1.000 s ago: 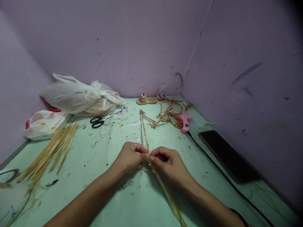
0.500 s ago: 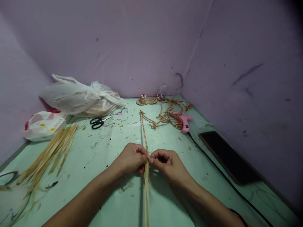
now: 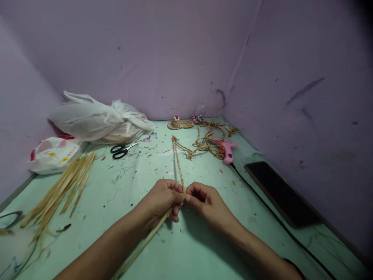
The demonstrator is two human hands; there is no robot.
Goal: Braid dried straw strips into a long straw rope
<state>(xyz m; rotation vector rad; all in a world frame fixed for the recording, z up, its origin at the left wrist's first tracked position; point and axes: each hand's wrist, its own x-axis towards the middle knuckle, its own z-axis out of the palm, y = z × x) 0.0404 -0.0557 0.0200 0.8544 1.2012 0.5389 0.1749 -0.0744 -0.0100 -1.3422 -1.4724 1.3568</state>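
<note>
A thin braided straw cord (image 3: 178,165) runs toward me from a knot on the table and meets both hands at its near end. My left hand (image 3: 166,198) is closed on that end, and a loose pale straw strand (image 3: 148,238) passes under it toward the lower left. Pinched at the same spot from the other side, my right hand (image 3: 204,196) has thumb and forefinger on the cord's end. The fingers partly hide where strand and braid join. Beyond the hands, the cord continues into a tangled heap of braid (image 3: 214,134).
A pink glue gun (image 3: 229,149) with a black cable and a dark phone (image 3: 279,192) lie on the right. Scissors (image 3: 120,151), straw strips (image 3: 62,186), a white plastic bag (image 3: 99,120) and a tissue pack (image 3: 55,155) are on the left. A woven sole-shaped piece (image 3: 183,124) sits at the back.
The loose straw strand has swung from hanging straight toward me to slanting toward the lower left under my left hand. Both hands stay at the cord's end, with slight finger shifts.
</note>
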